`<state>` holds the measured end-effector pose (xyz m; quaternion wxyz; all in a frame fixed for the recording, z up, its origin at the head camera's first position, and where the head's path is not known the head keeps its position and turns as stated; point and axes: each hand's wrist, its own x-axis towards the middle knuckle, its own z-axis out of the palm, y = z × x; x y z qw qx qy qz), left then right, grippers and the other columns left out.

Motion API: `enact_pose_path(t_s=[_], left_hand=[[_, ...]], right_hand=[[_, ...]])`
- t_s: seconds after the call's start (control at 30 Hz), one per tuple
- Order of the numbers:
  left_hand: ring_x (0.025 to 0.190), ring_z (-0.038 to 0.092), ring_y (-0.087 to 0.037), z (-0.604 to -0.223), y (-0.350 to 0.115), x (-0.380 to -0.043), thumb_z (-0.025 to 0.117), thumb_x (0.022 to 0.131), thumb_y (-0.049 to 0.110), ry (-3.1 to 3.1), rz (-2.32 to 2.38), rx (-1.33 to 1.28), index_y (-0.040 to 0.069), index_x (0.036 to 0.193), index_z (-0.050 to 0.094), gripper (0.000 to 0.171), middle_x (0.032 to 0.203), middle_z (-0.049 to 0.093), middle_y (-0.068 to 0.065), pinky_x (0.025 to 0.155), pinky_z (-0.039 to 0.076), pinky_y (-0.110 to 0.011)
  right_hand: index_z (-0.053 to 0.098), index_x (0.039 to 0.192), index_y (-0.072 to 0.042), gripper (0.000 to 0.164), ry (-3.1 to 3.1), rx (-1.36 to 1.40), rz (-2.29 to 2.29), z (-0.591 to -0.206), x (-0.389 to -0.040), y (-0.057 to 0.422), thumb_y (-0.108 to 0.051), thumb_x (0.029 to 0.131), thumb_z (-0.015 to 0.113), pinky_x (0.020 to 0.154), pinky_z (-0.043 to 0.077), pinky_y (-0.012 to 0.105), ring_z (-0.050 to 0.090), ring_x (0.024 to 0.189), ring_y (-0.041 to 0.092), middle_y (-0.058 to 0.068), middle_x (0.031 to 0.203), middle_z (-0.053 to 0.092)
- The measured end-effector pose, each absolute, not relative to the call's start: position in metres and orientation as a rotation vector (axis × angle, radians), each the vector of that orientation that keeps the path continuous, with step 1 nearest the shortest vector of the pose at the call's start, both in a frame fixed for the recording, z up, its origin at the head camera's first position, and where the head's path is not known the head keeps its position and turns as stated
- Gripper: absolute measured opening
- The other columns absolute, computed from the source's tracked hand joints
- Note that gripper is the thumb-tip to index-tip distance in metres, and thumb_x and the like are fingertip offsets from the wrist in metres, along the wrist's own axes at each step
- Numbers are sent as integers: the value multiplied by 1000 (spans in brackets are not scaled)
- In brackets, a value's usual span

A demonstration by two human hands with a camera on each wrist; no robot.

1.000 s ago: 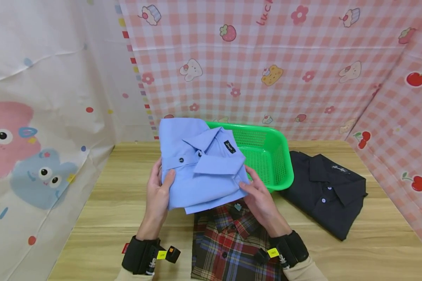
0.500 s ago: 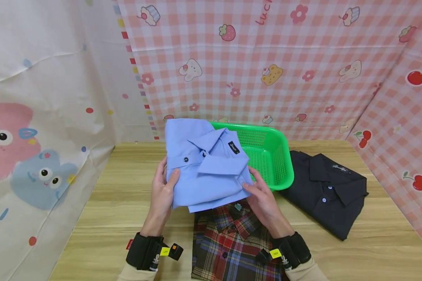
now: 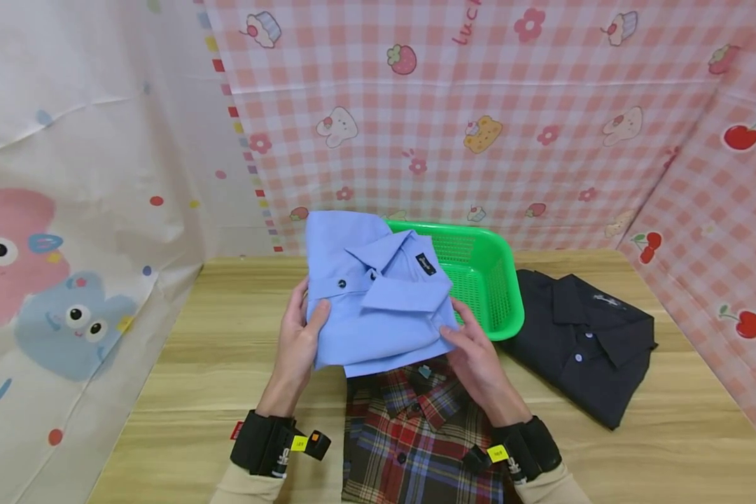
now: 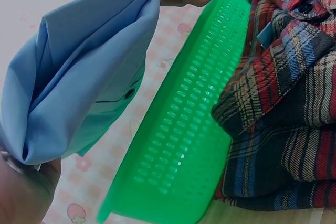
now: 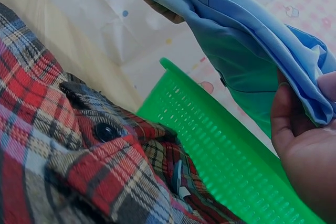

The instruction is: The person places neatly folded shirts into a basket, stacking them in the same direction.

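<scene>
A folded light blue shirt, collar and dark buttons facing up, is held between both hands above the table. The left hand grips its left edge, thumb on top and fingers underneath. On the opposite side, the right hand pinches the lower right corner. From the right wrist view, the shirt's folded layers show edge-on between thumb and fingers. Behind the shirt stands a green plastic basket, its left part hidden by the cloth. In the left wrist view the basket's perforated side lies below the raised shirt.
A folded plaid shirt lies on the wooden table between the forearms, in front of the basket. To the right of the basket rests a folded black shirt. A pink checked cloth hangs behind the table.
Both hands have shifted slightly to the right with the blue shirt between them, covering more of the basket's left side. The plaid and black shirts lie as before.
</scene>
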<state>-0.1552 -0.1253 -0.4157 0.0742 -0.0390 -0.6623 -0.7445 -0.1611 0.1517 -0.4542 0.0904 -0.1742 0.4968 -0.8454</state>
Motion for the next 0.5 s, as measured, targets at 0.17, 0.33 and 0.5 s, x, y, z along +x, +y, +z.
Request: enact_pose_path(t_s=[0.17, 0.33, 0.5], left_hand=[[142, 45, -27, -416, -124, -157, 50, 109, 12, -2014, -2250, -145, 12, 163, 25, 60, 160, 42, -12, 112, 41, -38], [141, 46, -29, -417, -123, -160, 49, 108, 9, -2026, -2256, -161, 12, 163, 25, 60, 159, 43, -13, 114, 39, -46], [138, 48, -31, -417, -123, -164, 48, 108, 7, -2052, -2234, -197, 10, 163, 26, 59, 158, 45, -16, 106, 45, -31]], right_hand=[[39, 143, -21, 46, 1484, -512, -2525, -453, -162, 155, 5, 105, 39, 93, 52, 23, 67, 102, 8, -5, 106, 74], [39, 143, -22, 46, 1482, -502, -2532, -452, -161, 157, 5, 106, 38, 91, 52, 22, 68, 98, 8, -5, 103, 75], [39, 143, -21, 46, 1464, -508, -2537, -452, -161, 158, 6, 106, 37, 89, 53, 23, 68, 96, 9, -4, 103, 74]])
